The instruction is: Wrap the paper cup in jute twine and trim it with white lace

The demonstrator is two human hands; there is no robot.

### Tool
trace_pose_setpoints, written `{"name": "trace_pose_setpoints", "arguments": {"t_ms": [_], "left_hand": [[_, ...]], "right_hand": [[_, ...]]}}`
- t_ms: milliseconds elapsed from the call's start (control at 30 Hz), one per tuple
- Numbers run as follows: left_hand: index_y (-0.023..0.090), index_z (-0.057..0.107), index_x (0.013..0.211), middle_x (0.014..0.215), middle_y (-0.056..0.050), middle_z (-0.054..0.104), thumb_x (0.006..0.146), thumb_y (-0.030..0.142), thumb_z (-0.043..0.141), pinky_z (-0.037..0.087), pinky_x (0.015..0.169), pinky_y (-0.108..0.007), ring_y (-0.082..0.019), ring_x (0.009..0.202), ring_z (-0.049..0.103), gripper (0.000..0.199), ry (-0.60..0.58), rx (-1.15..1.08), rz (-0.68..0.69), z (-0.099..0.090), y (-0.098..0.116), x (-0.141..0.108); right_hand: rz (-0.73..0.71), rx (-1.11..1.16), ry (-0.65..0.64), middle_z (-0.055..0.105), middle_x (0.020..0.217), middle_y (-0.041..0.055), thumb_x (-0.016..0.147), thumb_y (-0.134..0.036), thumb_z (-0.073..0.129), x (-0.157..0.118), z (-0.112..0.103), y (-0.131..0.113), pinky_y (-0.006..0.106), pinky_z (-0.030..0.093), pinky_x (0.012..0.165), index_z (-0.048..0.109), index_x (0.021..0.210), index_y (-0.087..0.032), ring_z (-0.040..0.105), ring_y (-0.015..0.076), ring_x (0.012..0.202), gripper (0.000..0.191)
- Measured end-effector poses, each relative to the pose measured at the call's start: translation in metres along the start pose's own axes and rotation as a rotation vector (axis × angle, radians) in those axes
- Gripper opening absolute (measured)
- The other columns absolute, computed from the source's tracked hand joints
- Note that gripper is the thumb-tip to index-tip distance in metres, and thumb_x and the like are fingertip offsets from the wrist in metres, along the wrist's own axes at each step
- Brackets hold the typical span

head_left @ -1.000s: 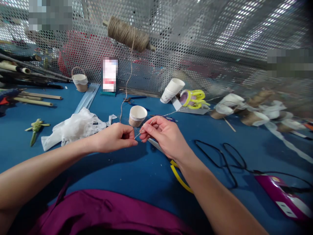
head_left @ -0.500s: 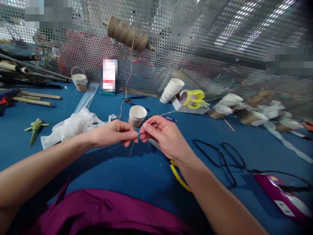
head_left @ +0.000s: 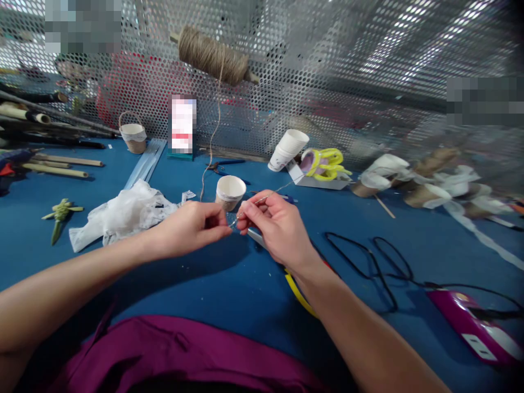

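Near the middle of the view, my left hand (head_left: 196, 226) pinches one end of a thin twisted wire (head_left: 282, 188) between thumb and fingertips. My right hand (head_left: 274, 224) grips the same wire a little further along, and its loose end runs up and to the right. The two sets of fingertips are close together. Just behind them stands a small cup (head_left: 231, 188) with a white rim and a brown wrapped side. The blades of yellow-handled scissors (head_left: 301, 295) lie partly under my right hand and wrist.
White fabric (head_left: 126, 213) lies left, near a green knotted piece (head_left: 60, 215). Behind are a handled cup (head_left: 134, 139), a phone (head_left: 182, 125), stacked paper cups (head_left: 289, 148) and a twine spool (head_left: 213, 56). A black cord (head_left: 374, 262) and purple power strip (head_left: 470, 327) lie right.
The thin wire ends that hung below my left fingers no longer show there. My left hand has turned slightly, its fingers more curled. My right hand has barely moved.
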State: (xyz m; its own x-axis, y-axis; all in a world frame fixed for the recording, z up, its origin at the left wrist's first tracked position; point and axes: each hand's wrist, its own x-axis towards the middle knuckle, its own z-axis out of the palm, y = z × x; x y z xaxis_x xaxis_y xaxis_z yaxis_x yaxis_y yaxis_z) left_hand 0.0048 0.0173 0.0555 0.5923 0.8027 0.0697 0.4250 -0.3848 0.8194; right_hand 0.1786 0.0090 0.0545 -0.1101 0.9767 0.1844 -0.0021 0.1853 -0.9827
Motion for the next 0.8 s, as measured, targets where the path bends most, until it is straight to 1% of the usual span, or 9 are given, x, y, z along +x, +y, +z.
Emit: {"name": "trace_pose_setpoints", "arguments": {"t_ms": [100,167,200,267,400,500,633,733,800], "left_hand": [[0.014,0.053,0.067,0.060,-0.002,0.058,0.080,0.016,0.049,0.038,0.062,-0.030,-0.014,0.058,0.051,0.013,0.200,0.510,0.090,0.007,0.008,-0.004],[0.013,0.054,0.067,0.060,-0.004,0.059,0.079,0.014,0.048,0.040,0.063,-0.031,-0.015,0.059,0.054,0.013,0.220,0.571,0.103,0.009,0.010,-0.004],[0.013,0.055,0.068,0.060,-0.003,0.060,0.079,0.014,0.049,0.040,0.062,-0.030,-0.015,0.058,0.054,0.012,0.204,0.497,0.088,0.008,0.010,-0.004],[0.014,0.056,0.072,0.060,-0.001,0.060,0.080,0.019,0.052,0.040,0.057,-0.025,-0.012,0.056,0.053,0.010,0.107,0.170,0.019,0.002,0.007,-0.002],[0.014,0.059,0.084,0.058,0.002,0.060,0.081,0.026,0.057,0.038,0.053,-0.020,-0.007,0.052,0.052,0.013,-0.241,-0.692,-0.174,-0.009,-0.005,0.003],[0.015,0.060,0.088,0.058,0.002,0.061,0.076,0.028,0.066,0.038,0.053,-0.018,-0.006,0.052,0.053,0.018,-0.391,-1.079,-0.223,-0.005,-0.015,0.004],[0.014,0.062,0.080,0.062,0.001,0.059,0.074,0.035,0.070,0.040,0.057,-0.019,-0.007,0.057,0.054,0.024,-0.425,-1.287,-0.239,0.010,-0.016,0.001],[0.013,0.059,0.072,0.069,0.000,0.059,0.070,0.040,0.072,0.040,0.058,-0.021,-0.008,0.060,0.053,0.030,-0.421,-1.321,-0.232,0.016,-0.013,0.000],[0.014,0.055,0.070,0.065,0.001,0.055,0.070,0.042,0.070,0.038,0.058,-0.021,-0.008,0.059,0.050,0.032,-0.413,-1.290,-0.204,0.016,-0.011,0.000]], "right_hand": [[-0.012,-0.086,0.039,0.063,0.060,-0.0027,0.079,-0.029,0.064,0.000,0.003,0.004,0.023,0.052,0.049,0.054,0.072,-0.017,0.059,0.0086,0.050,0.016],[-0.011,-0.096,0.053,0.063,0.061,-0.0024,0.078,-0.030,0.064,0.000,0.004,0.005,0.023,0.052,0.050,0.054,0.072,-0.017,0.059,0.0089,0.050,0.018],[-0.011,-0.088,0.053,0.063,0.061,-0.0023,0.078,-0.031,0.064,0.000,0.004,0.005,0.024,0.052,0.050,0.054,0.072,-0.017,0.059,0.0090,0.051,0.018],[-0.010,-0.047,0.051,0.063,0.062,-0.0024,0.077,-0.032,0.065,0.000,0.003,0.004,0.023,0.051,0.049,0.054,0.072,-0.017,0.059,0.0091,0.051,0.019],[-0.002,0.088,0.053,0.063,0.063,-0.0026,0.076,-0.030,0.067,0.000,0.001,-0.001,0.023,0.050,0.047,0.054,0.073,-0.018,0.059,0.0087,0.052,0.018],[-0.006,0.154,0.044,0.063,0.063,-0.0030,0.074,-0.030,0.069,0.000,0.000,-0.005,0.023,0.050,0.047,0.054,0.072,-0.019,0.058,0.0085,0.051,0.019],[-0.014,0.190,0.042,0.063,0.062,-0.0034,0.074,-0.027,0.069,-0.001,0.001,-0.009,0.022,0.049,0.047,0.054,0.072,-0.019,0.058,0.0083,0.051,0.017],[-0.017,0.193,0.041,0.063,0.062,-0.0035,0.075,-0.026,0.068,-0.001,0.001,-0.010,0.022,0.049,0.047,0.055,0.071,-0.020,0.058,0.0083,0.051,0.015],[-0.024,0.193,0.038,0.063,0.063,-0.0034,0.075,-0.025,0.068,-0.001,0.001,-0.009,0.022,0.049,0.047,0.055,0.071,-0.020,0.057,0.0083,0.051,0.015]]}}
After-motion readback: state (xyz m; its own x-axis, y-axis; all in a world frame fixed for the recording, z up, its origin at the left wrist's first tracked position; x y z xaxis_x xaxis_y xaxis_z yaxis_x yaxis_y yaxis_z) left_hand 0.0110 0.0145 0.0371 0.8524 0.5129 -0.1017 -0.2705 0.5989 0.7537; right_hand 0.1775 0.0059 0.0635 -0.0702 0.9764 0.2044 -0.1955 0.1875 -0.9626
